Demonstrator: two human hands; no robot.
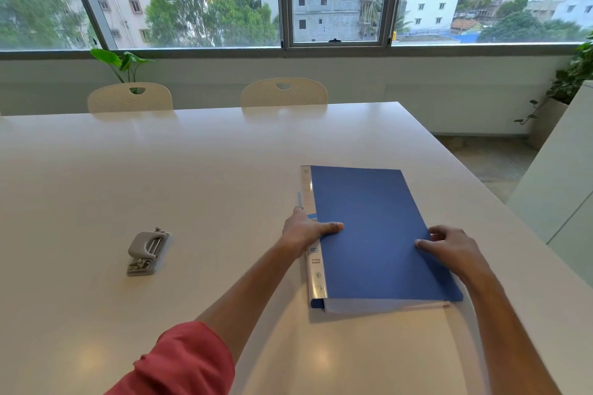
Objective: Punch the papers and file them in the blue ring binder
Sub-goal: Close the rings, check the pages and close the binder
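Blue ring binder (375, 234) lies shut and flat on the white table (208, 170), at about 3 o'clock from frame centre, spine with its white label facing 9 o'clock. My left hand (305, 229) grips the spine edge, thumb on top of the cover, fingers wrapped down around the spine side. My right hand (449, 245) sits at the open edge around 3 o'clock of the binder, fingers curled over the cover lip and pinching it, looks set to lift it. Grey hole punch (148, 253) sits well apart at 9 o'clock, untouched, nothing in it. Loose papers: I see none on the table; a pale stack shows inside the binder at its 6 o'clock end, but I cannot tell if those are the task sheets or plastic sleeves. My read on progress: very early or very late, more likely early, since the cover is closed and the punch is idle. Left, as I judge it: open binder, get sheets, punch, thread onto rings, close.
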